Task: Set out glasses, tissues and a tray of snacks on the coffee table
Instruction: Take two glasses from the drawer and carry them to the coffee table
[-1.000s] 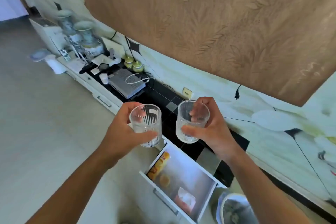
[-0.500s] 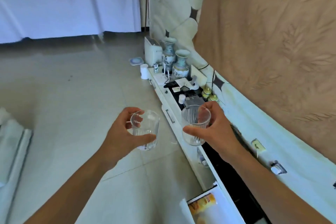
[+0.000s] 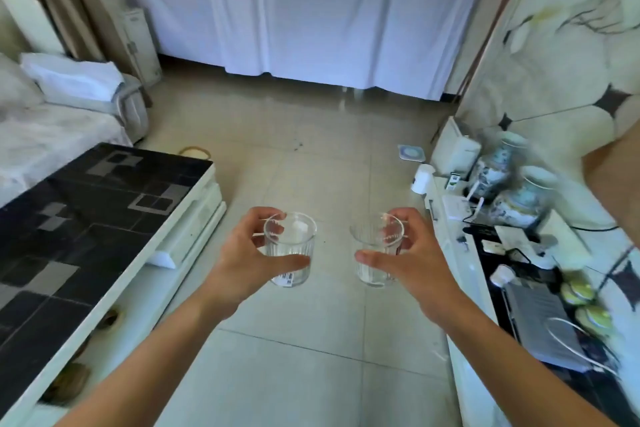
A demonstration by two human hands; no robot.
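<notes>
the left hand (image 3: 242, 255) is wrapped around a clear ribbed drinking glass with a small barcode sticker near its base (image 3: 290, 255), thumb across the near side and fingers curled round the far rim. the right hand (image 3: 408, 260) is clamped the same way on a second clear ribbed drinking glass (image 3: 375, 253), thumb on the near wall and fingers behind. both glasses are upright, held side by side in the air with a gap between them, above the pale tiled floor (image 3: 304, 374).

to the left of the left hand stands the low coffee bench with a black patterned glass top and white sides (image 3: 86, 218); its top is bare in the part that shows. the glasses are near it but not over it. farther left and farther off is a sofa under a white cover (image 3: 45, 121).

to the right of the right hand runs a long low white cabinet (image 3: 464, 288) along the wall, carrying two blue-and-white ceramic vases (image 3: 519, 198), a silver laptop (image 3: 543, 322) with a white cable on it, two small green-lidded jars (image 3: 585, 302) and other small items too blurred to tell. at the far end of the room hang white floor-length curtains (image 3: 311, 10).
</notes>
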